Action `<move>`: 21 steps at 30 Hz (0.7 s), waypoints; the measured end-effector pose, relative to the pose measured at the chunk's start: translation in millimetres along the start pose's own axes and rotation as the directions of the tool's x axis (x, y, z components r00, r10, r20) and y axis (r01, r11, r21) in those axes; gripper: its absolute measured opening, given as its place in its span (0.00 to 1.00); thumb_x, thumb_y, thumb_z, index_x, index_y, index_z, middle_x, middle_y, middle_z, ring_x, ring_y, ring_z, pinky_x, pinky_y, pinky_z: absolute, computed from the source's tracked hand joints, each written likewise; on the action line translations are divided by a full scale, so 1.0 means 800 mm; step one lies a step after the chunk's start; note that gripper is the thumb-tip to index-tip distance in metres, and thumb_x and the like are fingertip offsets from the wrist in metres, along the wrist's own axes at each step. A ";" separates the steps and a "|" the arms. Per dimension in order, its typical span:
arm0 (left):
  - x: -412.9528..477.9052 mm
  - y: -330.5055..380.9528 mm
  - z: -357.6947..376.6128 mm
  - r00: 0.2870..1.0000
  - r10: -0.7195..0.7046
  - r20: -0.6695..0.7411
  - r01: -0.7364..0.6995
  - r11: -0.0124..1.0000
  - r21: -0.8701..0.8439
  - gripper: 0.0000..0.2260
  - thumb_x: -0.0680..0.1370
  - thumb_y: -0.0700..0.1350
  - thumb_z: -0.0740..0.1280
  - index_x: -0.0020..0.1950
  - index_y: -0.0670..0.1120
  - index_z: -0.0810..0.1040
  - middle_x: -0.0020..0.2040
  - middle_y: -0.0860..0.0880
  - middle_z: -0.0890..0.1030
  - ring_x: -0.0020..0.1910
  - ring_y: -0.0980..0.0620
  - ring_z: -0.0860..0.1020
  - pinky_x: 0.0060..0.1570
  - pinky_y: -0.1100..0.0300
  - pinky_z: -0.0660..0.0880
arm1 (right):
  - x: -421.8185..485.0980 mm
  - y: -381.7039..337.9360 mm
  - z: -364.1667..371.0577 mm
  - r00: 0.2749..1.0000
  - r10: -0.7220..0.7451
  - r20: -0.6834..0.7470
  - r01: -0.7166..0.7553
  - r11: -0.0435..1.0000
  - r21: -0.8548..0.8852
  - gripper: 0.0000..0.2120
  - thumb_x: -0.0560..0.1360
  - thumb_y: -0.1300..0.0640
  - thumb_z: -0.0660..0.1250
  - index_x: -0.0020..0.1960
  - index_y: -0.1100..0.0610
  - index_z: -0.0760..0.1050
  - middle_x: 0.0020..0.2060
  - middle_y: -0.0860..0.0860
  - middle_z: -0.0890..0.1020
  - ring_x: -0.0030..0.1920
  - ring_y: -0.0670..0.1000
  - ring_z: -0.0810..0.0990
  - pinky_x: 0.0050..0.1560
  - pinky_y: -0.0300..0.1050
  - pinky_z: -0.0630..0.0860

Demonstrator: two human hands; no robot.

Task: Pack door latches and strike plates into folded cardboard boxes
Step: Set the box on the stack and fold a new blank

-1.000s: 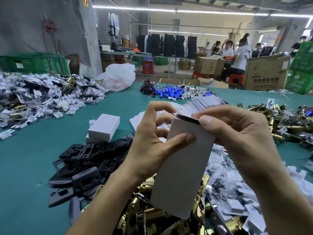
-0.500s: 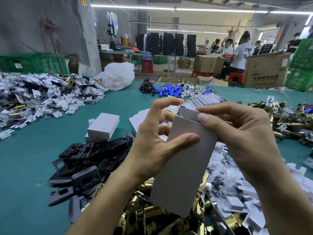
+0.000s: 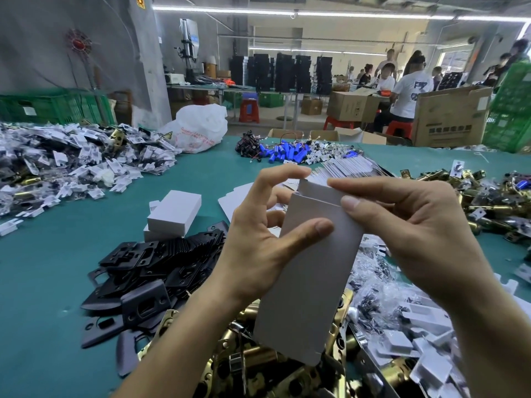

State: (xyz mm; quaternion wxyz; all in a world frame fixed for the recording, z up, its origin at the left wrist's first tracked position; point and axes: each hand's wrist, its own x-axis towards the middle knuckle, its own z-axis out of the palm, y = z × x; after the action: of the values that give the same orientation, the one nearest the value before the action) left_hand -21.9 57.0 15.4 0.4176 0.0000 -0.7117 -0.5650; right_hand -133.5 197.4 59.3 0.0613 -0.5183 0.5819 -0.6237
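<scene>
Fingers [image 3: 373,187] and thumbs [image 3: 324,227] around white box [image 3: 310,282]

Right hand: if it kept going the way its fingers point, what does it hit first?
The raised top flap of the white box. The right hand points left and looks to be touching it. Past that, probably the fingers of the left hand; depth unclear.

The left hand [image 3: 258,254] and right hand [image 3: 416,239] are bare, and so are both forearms [image 3: 178,340], which enter from the bottom edge of the view. The fingers [image 3: 373,188] are slim, with short, rounded, plain nails. Fine creases mark the knuckles and wrists.
</scene>
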 end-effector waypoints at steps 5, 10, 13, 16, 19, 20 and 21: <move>0.000 -0.001 -0.002 1.000 -0.008 -0.011 0.008 1.000 -0.022 0.21 0.69 0.50 0.77 0.58 0.65 0.75 0.53 0.39 0.79 0.41 0.42 0.84 0.32 0.51 0.82 | 0.003 0.008 -0.011 0.987 0.092 0.135 -0.115 0.979 0.169 0.14 0.72 0.59 0.65 0.53 0.50 0.84 0.51 0.48 0.86 0.53 0.49 0.85 0.51 0.38 0.80; 0.002 -0.001 -0.002 1.000 -0.015 -0.020 0.015 1.000 -0.019 0.21 0.68 0.51 0.77 0.57 0.66 0.75 0.52 0.41 0.80 0.41 0.40 0.84 0.33 0.44 0.83 | 0.003 0.019 -0.013 0.978 0.088 0.191 -0.146 0.936 0.319 0.16 0.71 0.54 0.68 0.59 0.51 0.81 0.56 0.52 0.85 0.58 0.51 0.83 0.54 0.39 0.79; 0.002 0.000 -0.004 0.999 -0.022 -0.024 0.021 0.998 -0.058 0.21 0.68 0.50 0.77 0.56 0.65 0.76 0.52 0.42 0.80 0.40 0.42 0.84 0.34 0.43 0.83 | 0.001 0.022 -0.010 0.973 0.063 0.221 -0.152 0.896 0.417 0.16 0.73 0.55 0.69 0.60 0.53 0.81 0.58 0.53 0.84 0.59 0.52 0.82 0.55 0.41 0.79; 0.001 0.001 -0.004 1.000 -0.018 -0.022 0.016 0.998 -0.066 0.21 0.68 0.49 0.77 0.56 0.65 0.76 0.52 0.41 0.79 0.39 0.45 0.84 0.33 0.47 0.83 | 0.001 0.020 -0.008 0.980 0.068 0.186 -0.139 0.902 0.408 0.14 0.73 0.54 0.70 0.58 0.52 0.83 0.57 0.52 0.85 0.57 0.51 0.84 0.53 0.40 0.79; 0.001 0.001 -0.002 1.000 -0.016 -0.015 0.016 1.000 -0.025 0.22 0.67 0.50 0.77 0.57 0.65 0.76 0.52 0.43 0.79 0.42 0.43 0.84 0.32 0.48 0.82 | 0.003 0.019 -0.003 0.992 0.101 0.074 -0.120 0.937 0.329 0.10 0.73 0.55 0.70 0.53 0.50 0.85 0.50 0.53 0.87 0.49 0.49 0.85 0.46 0.38 0.80; 0.001 0.001 -0.002 1.000 -0.016 -0.012 0.016 1.000 -0.004 0.23 0.67 0.51 0.78 0.58 0.66 0.75 0.52 0.44 0.79 0.43 0.41 0.84 0.33 0.47 0.83 | 0.003 0.018 -0.001 0.994 0.099 0.035 -0.105 0.952 0.289 0.10 0.71 0.54 0.70 0.51 0.49 0.86 0.48 0.53 0.87 0.47 0.49 0.86 0.44 0.39 0.81; 0.001 0.002 -0.001 1.000 -0.013 -0.012 0.013 1.000 0.009 0.23 0.67 0.51 0.78 0.58 0.66 0.75 0.52 0.45 0.80 0.43 0.40 0.83 0.33 0.45 0.83 | 0.002 0.017 0.001 0.997 0.082 0.004 -0.080 0.964 0.253 0.09 0.71 0.53 0.71 0.50 0.49 0.86 0.45 0.52 0.87 0.45 0.49 0.86 0.42 0.39 0.81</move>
State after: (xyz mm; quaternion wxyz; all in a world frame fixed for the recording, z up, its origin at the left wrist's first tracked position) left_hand -20.9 56.4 16.7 0.4179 0.0099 -0.7117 -0.5646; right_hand -141.3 191.2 49.3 0.1505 -0.4799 0.5186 -0.6914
